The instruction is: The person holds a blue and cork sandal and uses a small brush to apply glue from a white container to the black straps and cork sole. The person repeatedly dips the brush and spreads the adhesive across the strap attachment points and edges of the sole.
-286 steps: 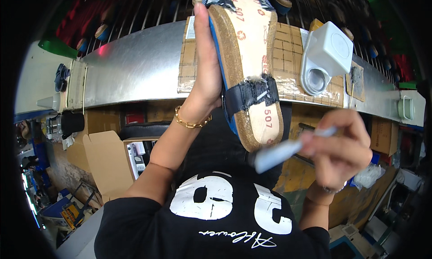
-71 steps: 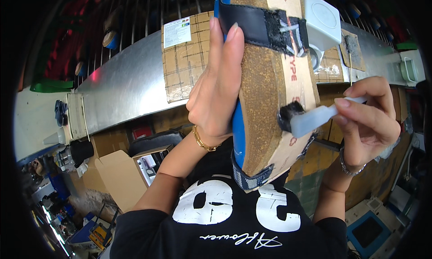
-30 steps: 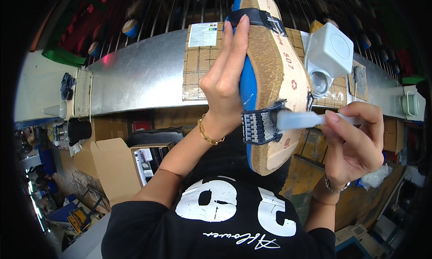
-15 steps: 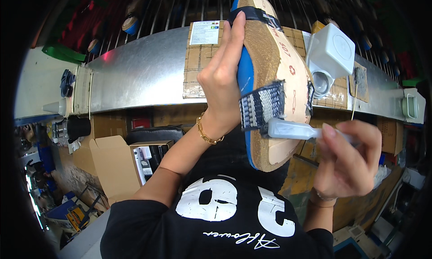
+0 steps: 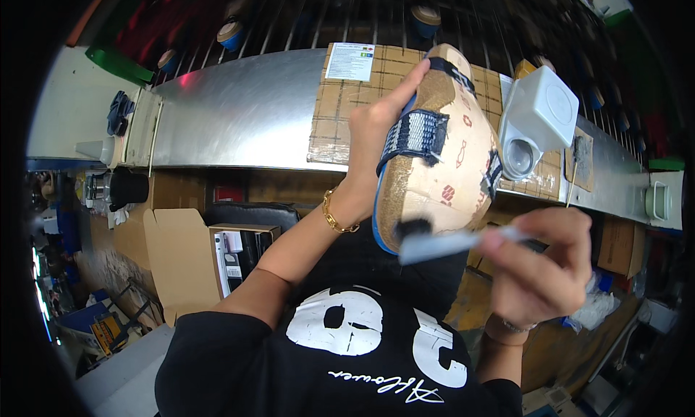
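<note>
I am observing the left hand (image 5: pixel 373 138) holding a sandal sole (image 5: pixel 434 156) raised in front of the chest, fingers closed along its blue edge with the forefinger stretched up toward the toe end; the cork-coloured underside is facing the camera. A woven dark strap (image 5: pixel 414 133) is lying folded across the upper half of the sole, and a second dark strap end (image 5: pixel 494 172) is showing at its right edge. The right hand (image 5: pixel 539 268) is gripping a pale brush (image 5: pixel 449 242) between thumb and fingertips, fingers pinched shut on the handle; the dark bristle end is touching the lower, heel part of the sole. I am noting a gold chain bracelet (image 5: pixel 334 216) on the left wrist and a band on the right wrist. Beyond the sole the metal table (image 5: pixel 239 120) is carrying a brown gridded mat (image 5: pixel 340 106) with a white label at its upper edge, and a white box-shaped device (image 5: pixel 539 124) with a round lens is standing just right of the sole. An open cardboard box (image 5: pixel 184 261) is sitting below the table at the left. Whether the bristles are carrying anything I cannot tell.
</note>
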A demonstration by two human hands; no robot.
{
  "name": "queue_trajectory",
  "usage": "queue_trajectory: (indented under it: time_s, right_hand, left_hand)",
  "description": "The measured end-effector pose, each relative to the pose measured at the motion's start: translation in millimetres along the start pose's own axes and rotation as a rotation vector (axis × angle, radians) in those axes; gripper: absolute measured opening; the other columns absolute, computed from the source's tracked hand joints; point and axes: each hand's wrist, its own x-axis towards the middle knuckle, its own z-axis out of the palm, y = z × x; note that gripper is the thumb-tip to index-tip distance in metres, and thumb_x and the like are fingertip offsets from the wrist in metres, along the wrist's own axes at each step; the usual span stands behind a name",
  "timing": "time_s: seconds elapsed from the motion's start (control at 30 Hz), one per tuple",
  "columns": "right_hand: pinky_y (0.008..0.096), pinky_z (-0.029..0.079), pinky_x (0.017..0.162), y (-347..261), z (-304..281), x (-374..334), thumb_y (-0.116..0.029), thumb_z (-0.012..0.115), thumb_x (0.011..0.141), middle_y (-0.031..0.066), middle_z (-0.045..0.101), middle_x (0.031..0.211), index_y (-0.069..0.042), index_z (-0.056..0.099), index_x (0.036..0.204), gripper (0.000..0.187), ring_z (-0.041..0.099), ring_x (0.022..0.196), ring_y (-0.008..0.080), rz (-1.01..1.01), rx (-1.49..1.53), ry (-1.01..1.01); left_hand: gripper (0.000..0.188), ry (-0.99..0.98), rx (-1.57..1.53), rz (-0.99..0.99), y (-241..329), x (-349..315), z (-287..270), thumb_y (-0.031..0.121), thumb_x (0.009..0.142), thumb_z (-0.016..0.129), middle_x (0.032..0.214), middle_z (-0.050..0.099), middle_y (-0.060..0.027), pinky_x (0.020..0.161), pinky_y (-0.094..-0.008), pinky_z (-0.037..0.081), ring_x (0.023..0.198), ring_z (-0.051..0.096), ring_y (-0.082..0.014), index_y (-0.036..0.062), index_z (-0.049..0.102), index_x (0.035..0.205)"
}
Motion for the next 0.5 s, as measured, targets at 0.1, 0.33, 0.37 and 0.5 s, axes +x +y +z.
queue_trajectory:
  time_s: [0.1, 0.33, 0.37, 0.5]
  right_hand:
    - [0.0292, 0.034, 0.066, -4, -13, -3, -0.01, 0.081, 0.052, -0.0027, 0.063, 0.08, -0.027, 0.083, 0.084, 0.037, 0.056, 0.07, 0.0131, -0.112, 0.032, -0.23]
    - [0.0309, 0.035, 0.069, 7, -13, -4, -0.008, 0.078, 0.049, -0.0014, 0.061, 0.081, -0.023, 0.083, 0.082, 0.036, 0.055, 0.072, 0.0127, -0.002, 0.191, -0.174]
    - [0.0295, 0.034, 0.069, 10, -4, -6, -0.01, 0.078, 0.048, -0.0022, 0.061, 0.079, -0.025, 0.083, 0.082, 0.038, 0.054, 0.071, 0.0126, 0.066, 0.202, -0.022]
    - [0.0279, 0.036, 0.068, 15, -15, -6, -0.005, 0.08, 0.051, 0.0004, 0.062, 0.081, -0.022, 0.084, 0.083, 0.037, 0.053, 0.07, 0.0128, 0.028, 0.188, -0.182]
  left_hand:
    - [0.065, -0.028, -0.115, -0.068, -7, -3, -2, 0.001, 0.078, 0.07, 0.107, 0.074, -0.0201, 0.075, -0.0271, 0.056, 0.083, 0.074, -0.0138, 0.0079, 0.056, 0.142]
    - [0.066, -0.147, -0.449, -0.239, -21, -4, 7, 0.002, 0.078, 0.072, 0.104, 0.076, -0.0134, 0.073, -0.0254, 0.057, 0.082, 0.072, -0.0098, 0.0073, 0.057, 0.141]
    - [0.066, -0.154, -0.466, -0.238, -21, -6, 8, 0.003, 0.078, 0.073, 0.104, 0.077, -0.0126, 0.073, -0.0251, 0.057, 0.081, 0.072, -0.0093, 0.0074, 0.057, 0.141]
    - [0.065, -0.199, -0.538, -0.262, -19, -8, 10, 0.002, 0.079, 0.073, 0.104, 0.077, -0.0101, 0.073, -0.024, 0.058, 0.082, 0.072, -0.008, 0.0081, 0.057, 0.142]
